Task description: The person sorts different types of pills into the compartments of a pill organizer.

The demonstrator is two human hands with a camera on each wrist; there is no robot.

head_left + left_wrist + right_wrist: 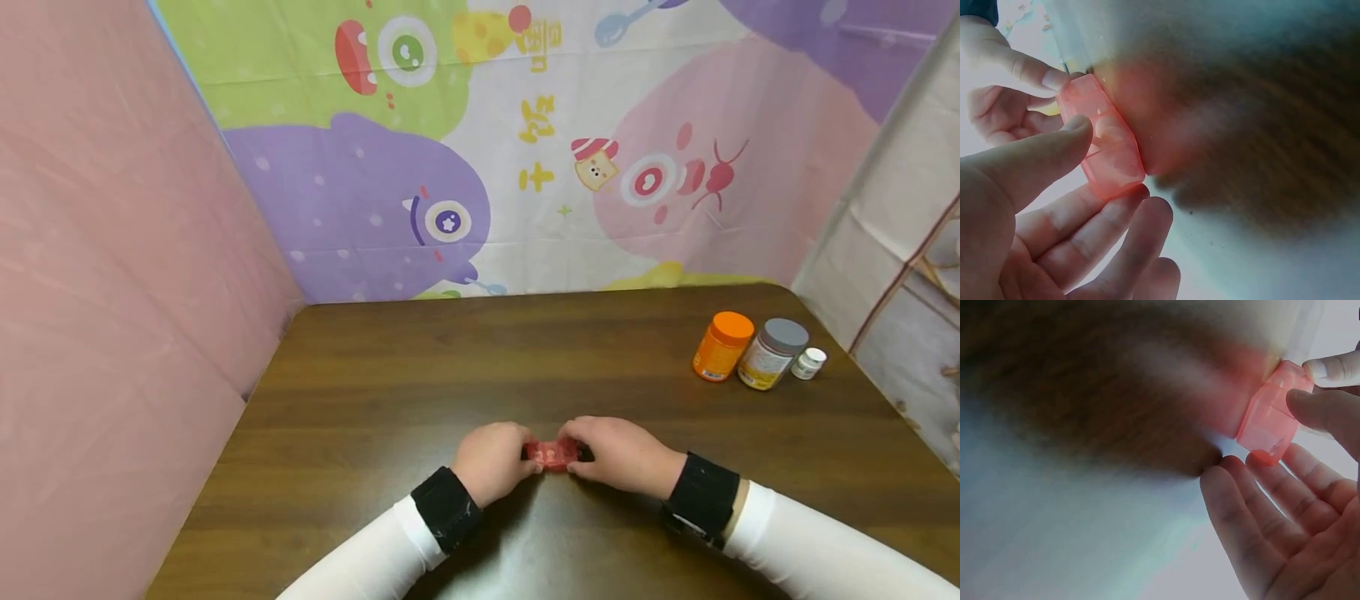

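Note:
A small translucent red plastic box (pixel 551 455) lies low at the table's near middle, between my two hands. My left hand (pixel 491 462) holds its left end, the thumb on the near side and the fingers on the far side. At the opposite end my right hand (pixel 626 454) pinches it in the same way. In the left wrist view the box (pixel 1110 140) looks angular and see-through, with the left thumb (pixel 1075 134) pressed on its face. The right wrist view shows the box (pixel 1266 419) with the right thumb on it and fingertips along its edge.
The brown wooden table (pixel 375 367) reaches back to a cartoon-printed cloth (pixel 540 242). At its far right stand an orange jar (pixel 722 347), a grey-lidded jar (pixel 772 354) and a small white bottle (pixel 808 363). A pink cloth (pixel 112 292) hangs along the left side.

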